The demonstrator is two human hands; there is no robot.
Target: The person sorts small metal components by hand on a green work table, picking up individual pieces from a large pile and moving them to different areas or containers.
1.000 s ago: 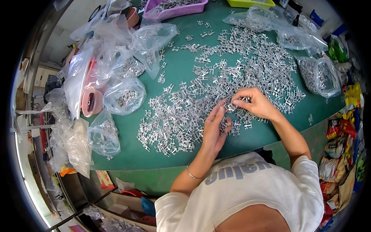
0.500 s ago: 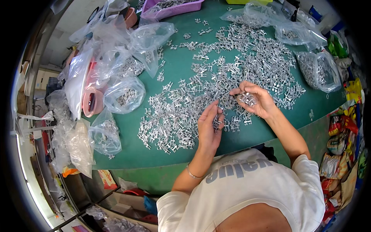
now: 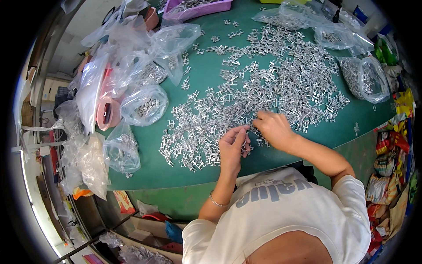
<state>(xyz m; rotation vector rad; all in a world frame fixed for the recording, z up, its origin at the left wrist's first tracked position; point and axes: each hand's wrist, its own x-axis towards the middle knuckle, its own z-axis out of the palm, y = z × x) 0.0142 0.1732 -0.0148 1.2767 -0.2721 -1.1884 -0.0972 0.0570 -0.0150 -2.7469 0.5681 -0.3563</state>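
Note:
A broad heap of small silvery H-shaped metal parts (image 3: 299,75) lies spread over a green table (image 3: 193,176). At its near edge my left hand (image 3: 233,145) is closed, palm turned inward, with thumb and forefinger together and bits of metal showing at the curled fingers. My right hand (image 3: 276,130) is palm down just right of it, fingers curled and their tips almost touching the left fingertips. What lies under the right palm is hidden; several of the metal parts showed there a moment earlier.
Clear plastic bags of parts (image 3: 143,105) crowd the left side, around a pink tape roll (image 3: 107,114). Another filled bag (image 3: 362,79) stands at right. A purple tray (image 3: 198,9) sits at the far edge. Colourful packages (image 3: 382,171) line the right side.
My right hand has turned from palm up, with metal parts showing in it, to palm down, and moved left and nearer. My left hand has shifted slightly left and nearer.

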